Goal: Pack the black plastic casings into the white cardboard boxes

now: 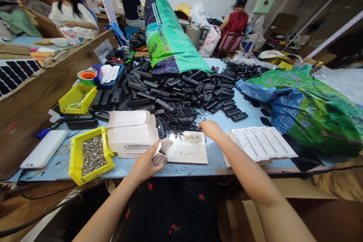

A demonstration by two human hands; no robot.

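Note:
My left hand (147, 164) is wrapped round a small white cardboard box (162, 150), its flap standing up and something dark in its mouth. My right hand (210, 129) is at the right edge of a heap of thin black sticks (181, 115), fingertips pinched together. What they hold, if anything, is too small to make out. Between the hands lies a flat whitish board (188, 149) with small specks on it. Left of it, folded white boxes (130, 138) are stacked. Flat printed white boxes (262, 143) lie fanned out beyond my right forearm.
Black plastic cases (170, 92) are heaped behind the sticks, under a tall green sack (172, 41). A yellow bin (74, 159) of small metal parts, another yellow bin (64, 104) and a white phone (45, 149) stand left. A green-blue bag (314, 109) lies right. Several people sit farther back.

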